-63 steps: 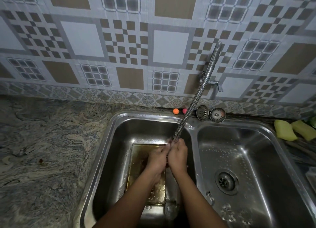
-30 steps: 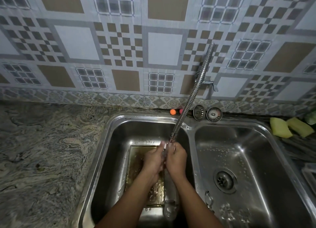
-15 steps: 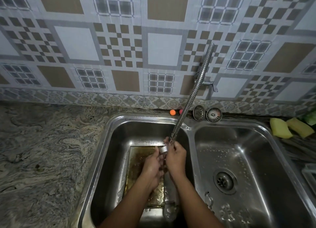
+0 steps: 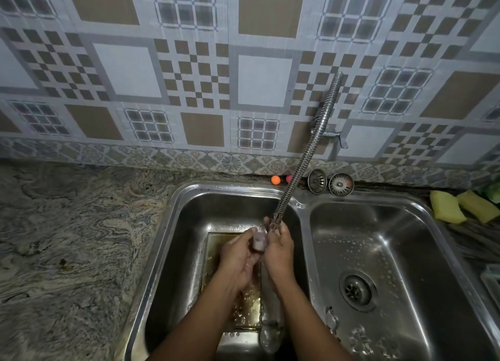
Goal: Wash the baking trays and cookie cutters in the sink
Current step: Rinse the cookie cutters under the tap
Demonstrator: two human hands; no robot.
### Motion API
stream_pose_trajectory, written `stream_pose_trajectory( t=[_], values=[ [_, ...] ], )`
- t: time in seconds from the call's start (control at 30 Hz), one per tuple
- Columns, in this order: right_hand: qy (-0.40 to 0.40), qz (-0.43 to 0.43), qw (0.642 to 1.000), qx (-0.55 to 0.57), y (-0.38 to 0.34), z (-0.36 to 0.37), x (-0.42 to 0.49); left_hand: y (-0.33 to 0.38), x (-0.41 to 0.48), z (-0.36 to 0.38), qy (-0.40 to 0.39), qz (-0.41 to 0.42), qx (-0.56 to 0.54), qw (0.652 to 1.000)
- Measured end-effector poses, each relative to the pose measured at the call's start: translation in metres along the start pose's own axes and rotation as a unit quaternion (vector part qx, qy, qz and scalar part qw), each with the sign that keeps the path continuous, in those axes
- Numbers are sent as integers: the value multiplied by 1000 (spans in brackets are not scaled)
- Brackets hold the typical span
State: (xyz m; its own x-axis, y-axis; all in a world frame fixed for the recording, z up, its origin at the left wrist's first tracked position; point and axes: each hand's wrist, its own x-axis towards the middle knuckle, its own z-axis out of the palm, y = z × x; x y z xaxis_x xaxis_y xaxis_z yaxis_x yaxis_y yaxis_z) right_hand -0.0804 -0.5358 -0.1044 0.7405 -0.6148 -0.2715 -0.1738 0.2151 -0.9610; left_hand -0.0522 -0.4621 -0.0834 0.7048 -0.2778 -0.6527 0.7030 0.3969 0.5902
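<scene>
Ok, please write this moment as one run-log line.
step: rinsing | left hand: holds cookie cutter | right hand: holds it too | place: under faucet hose | baking tray: lying in left basin

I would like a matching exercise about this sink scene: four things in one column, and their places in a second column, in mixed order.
Things
1. baking tray
2. cookie cutter
3. yellow sponges
4. drain strainers

Places
a. outside the sink, to the right of the right basin
b. held between the left hand and the right hand, under the faucet hose
c. behind the sink, at the foot of the tiled wall
d. flat on the bottom of the left basin

Pairs: 1-d, 2-b, 3-a, 4-c
</scene>
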Motion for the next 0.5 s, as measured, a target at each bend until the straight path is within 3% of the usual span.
stream_pose_trajectory(
  t=[0.13, 0.3, 0.5],
  values=[
    [3, 45, 999, 17, 5, -6, -6, 3, 3, 9, -4, 71, 88, 994],
    [103, -61, 990, -72, -1, -13, -12, -10, 10, 8, 49, 140, 220, 964],
    [136, -102, 972, -162, -8, -19, 0, -16, -5, 9, -7, 84, 272, 959]
  ],
)
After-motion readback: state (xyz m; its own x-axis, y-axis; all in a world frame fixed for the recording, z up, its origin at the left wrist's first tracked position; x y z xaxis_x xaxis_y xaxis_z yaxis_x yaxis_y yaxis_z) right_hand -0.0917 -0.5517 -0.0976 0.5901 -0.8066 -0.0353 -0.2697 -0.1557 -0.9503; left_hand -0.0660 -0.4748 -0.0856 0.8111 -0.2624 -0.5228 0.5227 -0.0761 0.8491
